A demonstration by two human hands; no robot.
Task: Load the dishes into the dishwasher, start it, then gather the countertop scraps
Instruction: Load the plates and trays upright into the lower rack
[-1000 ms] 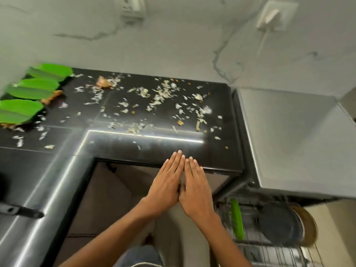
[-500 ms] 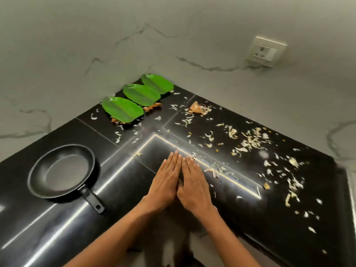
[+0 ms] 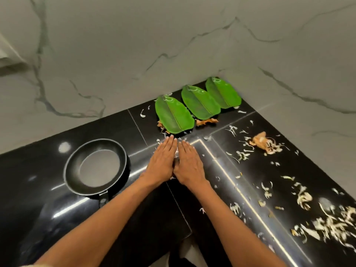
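My left hand (image 3: 163,160) and my right hand (image 3: 189,162) lie flat, side by side, palms down on the black countertop (image 3: 38,199), fingers straight and pointing toward the corner. Their fingertips sit just in front of the nearest of three green leaf-shaped plates (image 3: 173,114). White and tan vegetable scraps (image 3: 327,226) are scattered over the counter to the right, with a tan pile (image 3: 263,144) further back. A few white bits lie under and between my hands. A black frying pan (image 3: 95,167) sits left of my left hand.
Marble-look walls (image 3: 115,54) meet at the corner behind the plates. Brown peel pieces (image 3: 206,121) stick out from under the plates. The counter's inner edge runs below my forearms, with dark floor space beneath.
The view has swung left from the dishwasher side to the corner. My hands, still flat and together, have slid across the counter toward the green plates.
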